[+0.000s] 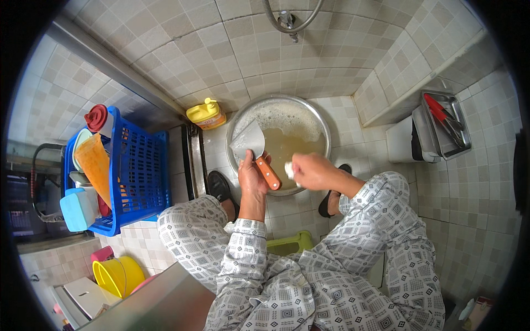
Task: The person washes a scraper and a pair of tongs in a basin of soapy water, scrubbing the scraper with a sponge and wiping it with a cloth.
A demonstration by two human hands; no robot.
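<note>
My left hand (253, 176) holds a metal scraper (251, 140) with a riveted wooden handle (268, 173). Its wide, wet-looking blade points away from me over the left side of a large round metal basin (328, 136). Cloudy brownish water (290, 145) fills the basin, with white suds along its far side. To the right, above the near part of the basin, my right hand (312, 170) is closed around a small white wad (290, 169), perhaps a cloth or sponge. The wad is apart from the scraper and mostly hidden by my fingers.
A yellow pump bottle (207, 116) stands left of the basin. Farther left is a blue plastic basket (140, 173) full of containers. At right, a metal tray (466, 124) holds red-handled tongs (439, 109). A green stool (304, 240) is beneath me, and a hose (271, 18) hangs on the wall.
</note>
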